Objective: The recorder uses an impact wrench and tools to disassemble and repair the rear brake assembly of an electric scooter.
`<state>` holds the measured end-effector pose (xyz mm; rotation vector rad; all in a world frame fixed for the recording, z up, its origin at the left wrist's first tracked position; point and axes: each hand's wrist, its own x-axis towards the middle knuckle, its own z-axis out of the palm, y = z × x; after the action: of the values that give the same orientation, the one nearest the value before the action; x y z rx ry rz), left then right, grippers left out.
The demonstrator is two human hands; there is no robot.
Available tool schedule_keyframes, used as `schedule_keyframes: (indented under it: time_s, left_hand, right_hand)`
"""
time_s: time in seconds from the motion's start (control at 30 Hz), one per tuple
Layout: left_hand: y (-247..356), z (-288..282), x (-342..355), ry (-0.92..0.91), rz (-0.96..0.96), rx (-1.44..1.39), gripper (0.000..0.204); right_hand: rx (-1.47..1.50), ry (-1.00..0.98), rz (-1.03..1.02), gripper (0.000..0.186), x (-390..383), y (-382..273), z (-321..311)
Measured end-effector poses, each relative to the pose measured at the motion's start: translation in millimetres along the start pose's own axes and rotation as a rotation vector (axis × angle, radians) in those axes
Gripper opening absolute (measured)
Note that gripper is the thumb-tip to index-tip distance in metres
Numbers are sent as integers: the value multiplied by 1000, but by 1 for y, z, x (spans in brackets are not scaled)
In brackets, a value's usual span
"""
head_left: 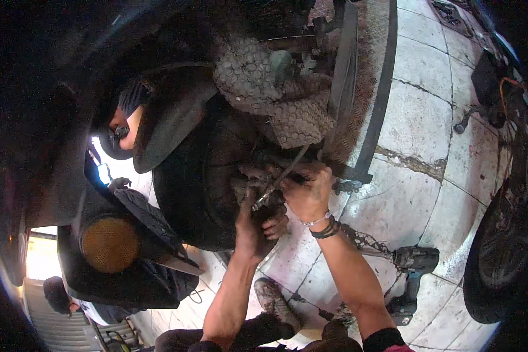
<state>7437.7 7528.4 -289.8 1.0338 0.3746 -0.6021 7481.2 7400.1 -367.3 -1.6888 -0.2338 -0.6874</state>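
My left hand (259, 229) is closed around a metal fitting (263, 199) at the lower end of a slim rod (294, 164), under the vehicle's body, beside a black tire (188, 188). My right hand (308, 193), with bands at the wrist, has its fingers curled at the dark parts just right of the rod; what they grip is hidden. Above both hands is a dirty grey part with a knobbly, dimpled surface (287, 117). A dark metal rail (369, 129) runs along its right side.
An impact wrench (413, 264) lies on the tiled floor (419, 129) at right, near a dark tire (498, 252). A round amber lamp (108, 243) is at left. Another person (61, 296) is at lower left; someone's limb (129, 126) shows beyond the wheel. My shoe (276, 302) is below.
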Motion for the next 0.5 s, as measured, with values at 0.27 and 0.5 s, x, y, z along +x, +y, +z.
schedule_keyframes:
  time_s: [0.27,0.5]
  left_hand:
    - [-1,-1,3,-15,-7,-117,55]
    - [-4,-7,4,-42,-15,-179,55]
  right_hand:
    - [-122,86,-125,19,3,6,2]
    - [-249,118,-268,34,10,-1,-8]
